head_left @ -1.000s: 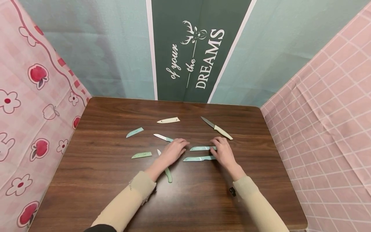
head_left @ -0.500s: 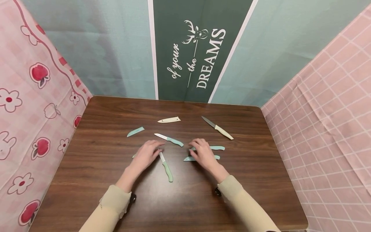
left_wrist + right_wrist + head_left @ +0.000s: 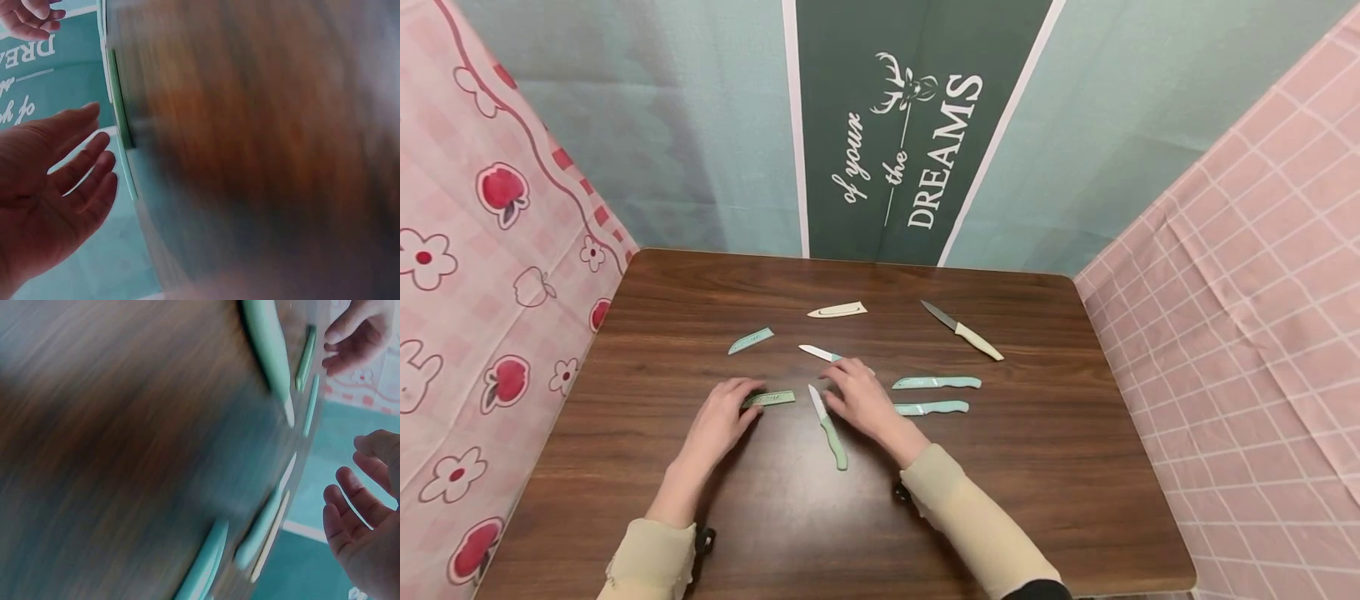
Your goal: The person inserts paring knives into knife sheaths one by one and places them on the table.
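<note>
In the head view my left hand [image 3: 718, 421] is at the left end of a green knife sheath [image 3: 778, 397]. Its fingers look relaxed and spread in the left wrist view, beside the green sheath [image 3: 120, 94] and holding nothing. My right hand [image 3: 867, 404] hovers between two bare-bladed paring knives, its fingers loosely bent around air. It overlaps the handle of the blue paring knife [image 3: 816, 352] in the head view. Below its fingertips lies the green paring knife [image 3: 833, 442], blade pointing away from me. The right wrist view also shows this hand [image 3: 369, 519] holding nothing.
A blue sheath [image 3: 751, 341] and a cream sheath [image 3: 842, 311] lie farther back on the wooden table [image 3: 1037, 517]. The cream-handled knife [image 3: 977, 342] lies bare at back right. Two sheathed blue knives [image 3: 951, 382] lie parallel right of my right hand.
Both hands have moved left: the left from near the blue paring knife to the green sheath, the right from the sheathed blue knives to the bare knives. The knives and sheaths stay put.
</note>
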Motion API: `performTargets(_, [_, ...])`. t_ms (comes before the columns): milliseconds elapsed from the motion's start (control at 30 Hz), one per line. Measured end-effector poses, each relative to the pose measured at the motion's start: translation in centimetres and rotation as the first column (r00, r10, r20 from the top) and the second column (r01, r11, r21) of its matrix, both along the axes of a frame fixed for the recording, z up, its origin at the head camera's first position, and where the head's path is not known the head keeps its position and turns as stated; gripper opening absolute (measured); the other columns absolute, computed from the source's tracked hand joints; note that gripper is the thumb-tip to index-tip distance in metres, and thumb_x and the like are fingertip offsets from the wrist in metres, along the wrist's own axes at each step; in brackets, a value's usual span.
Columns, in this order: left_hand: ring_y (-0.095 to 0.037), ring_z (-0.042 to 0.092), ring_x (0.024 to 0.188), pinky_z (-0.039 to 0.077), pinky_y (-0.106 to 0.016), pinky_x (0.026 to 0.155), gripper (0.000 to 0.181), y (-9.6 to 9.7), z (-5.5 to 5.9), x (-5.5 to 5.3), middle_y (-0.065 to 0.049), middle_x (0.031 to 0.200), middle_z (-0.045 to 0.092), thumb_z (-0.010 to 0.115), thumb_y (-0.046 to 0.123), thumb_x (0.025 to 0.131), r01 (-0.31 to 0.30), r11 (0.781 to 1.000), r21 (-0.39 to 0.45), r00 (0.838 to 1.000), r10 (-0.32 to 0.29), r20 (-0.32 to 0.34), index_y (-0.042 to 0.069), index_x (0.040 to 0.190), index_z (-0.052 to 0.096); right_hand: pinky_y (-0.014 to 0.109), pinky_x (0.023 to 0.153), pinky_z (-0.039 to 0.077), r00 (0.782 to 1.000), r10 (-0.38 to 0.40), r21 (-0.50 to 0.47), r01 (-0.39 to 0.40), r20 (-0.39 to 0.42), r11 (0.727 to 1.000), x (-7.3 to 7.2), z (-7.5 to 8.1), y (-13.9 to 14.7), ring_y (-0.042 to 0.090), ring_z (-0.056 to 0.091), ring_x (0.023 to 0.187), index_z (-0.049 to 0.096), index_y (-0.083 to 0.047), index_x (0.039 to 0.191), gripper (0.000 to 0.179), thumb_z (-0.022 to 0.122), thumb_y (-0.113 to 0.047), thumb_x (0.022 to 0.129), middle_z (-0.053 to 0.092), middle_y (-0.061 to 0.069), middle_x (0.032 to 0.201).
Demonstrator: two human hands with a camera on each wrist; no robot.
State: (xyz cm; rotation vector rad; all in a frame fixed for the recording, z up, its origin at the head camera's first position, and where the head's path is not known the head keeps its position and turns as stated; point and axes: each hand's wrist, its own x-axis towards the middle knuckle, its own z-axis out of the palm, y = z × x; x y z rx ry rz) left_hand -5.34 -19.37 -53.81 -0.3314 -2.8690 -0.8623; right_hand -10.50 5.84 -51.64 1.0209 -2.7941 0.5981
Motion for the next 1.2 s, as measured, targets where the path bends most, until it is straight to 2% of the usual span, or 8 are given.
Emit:
performTargets(200, [-0.045, 0.060, 0.114, 0.047, -0.058, 0.098, 0.043, -0.5, 0.3, 0.3, -0.025, 0.123, 0.064, 0.076, 0.005, 0.086, 0.021, 0.999, -0.049, 0.996, -0.016, 0.084, -0.003, 0.126, 0.063, 0.031, 0.101, 0.050, 0.998, 0.059, 0.063, -0.061, 0.039, 0.996, 0.4, -0.3, -3.2, 0.019, 0.062, 0.114, 0.069, -0.013, 0.117, 0.026, 0.071, -0.022, 0.093, 0.067, 0.003, 0.117])
performTargets(367, [-0.046, 0.059, 0.111, 0.048, -0.056, 0.097, 0.044, -0.1, 0.4, 0.1, -0.026, 0.122, 0.063, 0.078, 0.003, 0.082, 0.038, 0.992, -0.118, 0.995, -0.027, 0.092, -0.005, 0.123, 0.064, 0.030, 0.099, 0.050, 0.994, 0.098, 0.088, -0.102, 0.056, 0.991, 0.6, -0.9, -5.0, 0.020, 0.062, 0.111, 0.068, -0.011, 0.121, 0.029, 0.070, -0.021, 0.094, 0.066, 0.004, 0.117])
performTargets(533, [-0.044, 0.060, 0.108, 0.051, -0.054, 0.094, 0.041, 0.4, 0.5, 0.1, -0.025, 0.120, 0.062, 0.080, 0.003, 0.080, 0.052, 0.982, -0.182, 0.994, -0.033, 0.102, -0.005, 0.117, 0.065, 0.028, 0.100, 0.049, 0.995, 0.089, 0.155, -0.093, 0.032, 0.983, 1.0, -1.5, -6.3, 0.019, 0.060, 0.111, 0.067, -0.011, 0.121, 0.029, 0.069, -0.021, 0.094, 0.065, 0.003, 0.119])
performTargets(733, [-0.043, 0.062, 0.104, 0.052, -0.053, 0.091, 0.035, 0.6, 0.7, -0.1, -0.024, 0.116, 0.063, 0.080, 0.000, 0.079, 0.046, 0.982, -0.185, 0.995, -0.028, 0.098, -0.003, 0.111, 0.066, 0.028, 0.099, 0.050, 0.997, 0.069, 0.210, -0.076, 0.040, 0.975, 1.4, -2.0, -7.0, 0.019, 0.060, 0.110, 0.067, -0.012, 0.121, 0.029, 0.068, -0.022, 0.094, 0.065, 0.003, 0.119])
performTargets(1000, [-0.036, 0.067, 0.093, 0.055, -0.049, 0.081, 0.019, 1.1, 0.8, -0.4, -0.014, 0.097, 0.067, 0.075, -0.007, 0.079, 0.024, 0.986, -0.164, 0.998, -0.013, 0.067, 0.002, 0.094, 0.067, 0.026, 0.092, 0.051, 0.999, 0.042, 0.183, -0.044, 0.013, 0.982, 1.5, -2.6, -7.4, 0.018, 0.060, 0.103, 0.069, -0.014, 0.112, 0.020, 0.069, -0.020, 0.093, 0.065, 0.001, 0.112])
performTargets(1200, [-0.035, 0.066, 0.088, 0.055, -0.048, 0.079, 0.019, 1.3, 0.4, -0.3, -0.015, 0.091, 0.066, 0.075, -0.009, 0.077, 0.037, 0.993, -0.111, 0.999, -0.034, 0.024, 0.001, 0.091, 0.066, 0.026, 0.089, 0.052, 1.000, 0.020, 0.189, -0.021, 0.007, 0.982, 1.6, -3.1, -7.4, 0.018, 0.059, 0.101, 0.070, -0.014, 0.111, 0.018, 0.068, -0.020, 0.095, 0.064, 0.002, 0.112])
